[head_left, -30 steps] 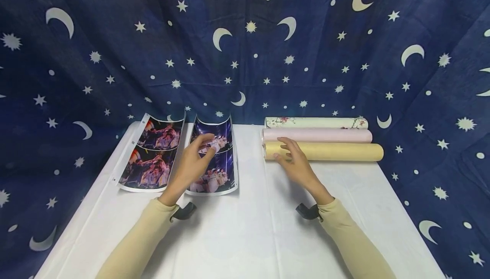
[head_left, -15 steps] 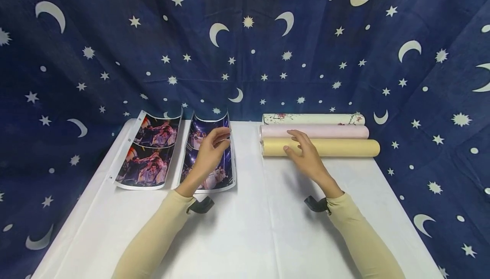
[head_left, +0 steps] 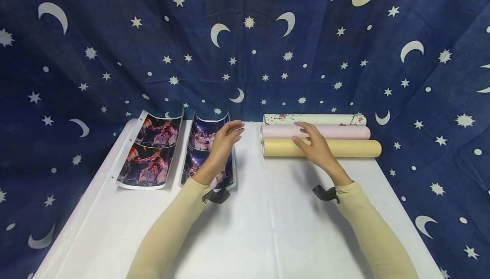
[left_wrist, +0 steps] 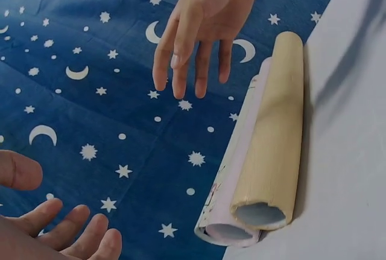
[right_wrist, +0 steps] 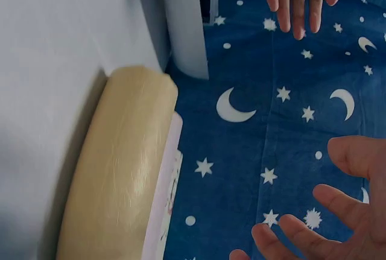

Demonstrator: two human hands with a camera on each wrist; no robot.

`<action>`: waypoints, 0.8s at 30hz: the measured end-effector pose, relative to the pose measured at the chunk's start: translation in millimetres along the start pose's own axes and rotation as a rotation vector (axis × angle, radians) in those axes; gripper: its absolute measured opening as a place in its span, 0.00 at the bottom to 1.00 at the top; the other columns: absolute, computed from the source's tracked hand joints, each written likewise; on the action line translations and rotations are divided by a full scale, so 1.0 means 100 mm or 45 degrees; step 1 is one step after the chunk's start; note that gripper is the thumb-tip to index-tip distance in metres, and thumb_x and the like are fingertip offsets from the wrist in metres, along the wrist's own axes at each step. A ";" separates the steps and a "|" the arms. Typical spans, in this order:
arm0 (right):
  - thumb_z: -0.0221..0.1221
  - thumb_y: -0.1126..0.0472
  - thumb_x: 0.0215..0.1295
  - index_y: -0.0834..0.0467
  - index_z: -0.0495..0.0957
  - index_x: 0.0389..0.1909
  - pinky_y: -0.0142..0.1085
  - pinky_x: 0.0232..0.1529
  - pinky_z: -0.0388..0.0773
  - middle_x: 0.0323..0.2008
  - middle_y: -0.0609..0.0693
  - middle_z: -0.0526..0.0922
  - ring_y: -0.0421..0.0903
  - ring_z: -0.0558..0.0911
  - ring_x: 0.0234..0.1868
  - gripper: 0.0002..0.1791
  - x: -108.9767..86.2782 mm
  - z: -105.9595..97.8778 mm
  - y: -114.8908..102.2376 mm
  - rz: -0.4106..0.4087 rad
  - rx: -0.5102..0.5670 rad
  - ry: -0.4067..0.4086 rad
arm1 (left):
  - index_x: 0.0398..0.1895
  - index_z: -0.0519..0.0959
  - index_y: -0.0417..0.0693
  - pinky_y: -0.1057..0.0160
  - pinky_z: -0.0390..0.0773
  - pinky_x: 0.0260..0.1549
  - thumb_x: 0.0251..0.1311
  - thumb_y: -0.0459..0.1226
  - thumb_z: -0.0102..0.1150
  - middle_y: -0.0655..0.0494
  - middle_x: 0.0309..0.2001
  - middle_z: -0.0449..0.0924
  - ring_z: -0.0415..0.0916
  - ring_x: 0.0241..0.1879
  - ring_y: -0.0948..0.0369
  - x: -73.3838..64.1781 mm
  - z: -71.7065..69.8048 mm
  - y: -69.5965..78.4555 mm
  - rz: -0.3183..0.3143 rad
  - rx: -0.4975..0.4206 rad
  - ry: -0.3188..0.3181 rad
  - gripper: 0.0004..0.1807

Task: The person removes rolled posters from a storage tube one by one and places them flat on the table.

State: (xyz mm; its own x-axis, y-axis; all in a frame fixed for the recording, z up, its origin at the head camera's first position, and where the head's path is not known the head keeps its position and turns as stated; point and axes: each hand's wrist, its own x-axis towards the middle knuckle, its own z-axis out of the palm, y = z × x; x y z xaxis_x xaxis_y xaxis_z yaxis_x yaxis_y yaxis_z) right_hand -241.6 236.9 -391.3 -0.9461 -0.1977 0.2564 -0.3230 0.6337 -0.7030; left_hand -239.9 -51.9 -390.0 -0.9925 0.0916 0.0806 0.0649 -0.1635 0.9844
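Observation:
My left hand [head_left: 223, 146] hovers over the right edge of a curled photo print [head_left: 208, 172], fingers relaxed and holding nothing. Part of that print is hidden behind the hand and wrist. Over the rolls floats my right hand [head_left: 318, 148], its fingers spread and also holding nothing. Three paper rolls lie side by side: a yellow one [head_left: 352, 148] in front, a pale pink one [head_left: 348, 132] in the middle, and a white one with a flowering-branch pattern [head_left: 314, 119] at the back. In the left wrist view, the hollow end of the yellow roll [left_wrist: 260, 213] shows.
A second curled photo print [head_left: 147, 166] of a stage scene lies at the left. Both prints have raised side edges. A white cloth [head_left: 245, 236] covers the table, and a dark blue curtain [head_left: 245, 36] with moons and stars hangs behind it.
Both hands have moved to the right, the left from the middle of the right print to its edge, the right along the rolls. The prints and rolls stay in place.

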 end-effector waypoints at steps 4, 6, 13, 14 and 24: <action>0.56 0.53 0.72 0.56 0.64 0.70 0.60 0.65 0.66 0.72 0.60 0.62 0.63 0.67 0.69 0.29 0.11 -0.06 0.07 -0.001 -0.046 0.008 | 0.67 0.66 0.35 0.53 0.66 0.70 0.71 0.34 0.47 0.41 0.66 0.70 0.68 0.68 0.50 0.12 0.07 -0.02 -0.050 -0.114 0.035 0.23; 0.56 0.54 0.72 0.57 0.64 0.70 0.60 0.64 0.67 0.71 0.61 0.63 0.64 0.68 0.68 0.29 0.17 -0.08 0.12 -0.003 -0.075 0.014 | 0.67 0.65 0.35 0.53 0.65 0.70 0.72 0.34 0.46 0.41 0.67 0.70 0.68 0.68 0.49 0.18 0.11 -0.04 -0.077 -0.153 0.054 0.23; 0.55 0.54 0.72 0.57 0.64 0.70 0.60 0.63 0.66 0.70 0.62 0.64 0.64 0.68 0.67 0.29 0.41 -0.14 0.32 0.049 -0.179 -0.027 | 0.68 0.64 0.39 0.55 0.67 0.69 0.72 0.37 0.47 0.42 0.68 0.69 0.68 0.68 0.50 0.47 0.24 -0.09 -0.195 -0.250 0.085 0.24; 0.55 0.53 0.72 0.57 0.64 0.70 0.60 0.64 0.66 0.70 0.62 0.63 0.64 0.67 0.67 0.29 0.44 -0.15 0.35 0.059 -0.190 -0.036 | 0.68 0.64 0.39 0.55 0.67 0.68 0.71 0.37 0.47 0.42 0.67 0.69 0.68 0.68 0.50 0.52 0.25 -0.10 -0.213 -0.244 0.091 0.24; 0.52 0.51 0.73 0.56 0.60 0.73 0.60 0.73 0.53 0.73 0.63 0.59 0.65 0.57 0.74 0.31 0.67 -0.18 0.55 0.191 -0.323 -0.139 | 0.70 0.63 0.42 0.54 0.65 0.69 0.74 0.39 0.41 0.45 0.69 0.69 0.66 0.70 0.51 0.85 0.44 -0.21 -0.338 -0.246 0.098 0.24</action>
State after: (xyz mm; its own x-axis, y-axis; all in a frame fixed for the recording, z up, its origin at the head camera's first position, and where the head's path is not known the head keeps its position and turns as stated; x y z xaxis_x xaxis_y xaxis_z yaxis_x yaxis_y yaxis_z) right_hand -322.5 272.0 -401.4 -0.9841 -0.1585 0.0796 -0.1763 0.8255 -0.5361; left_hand -321.2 2.1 -396.9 -0.9776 0.0827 -0.1937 -0.2102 -0.3275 0.9212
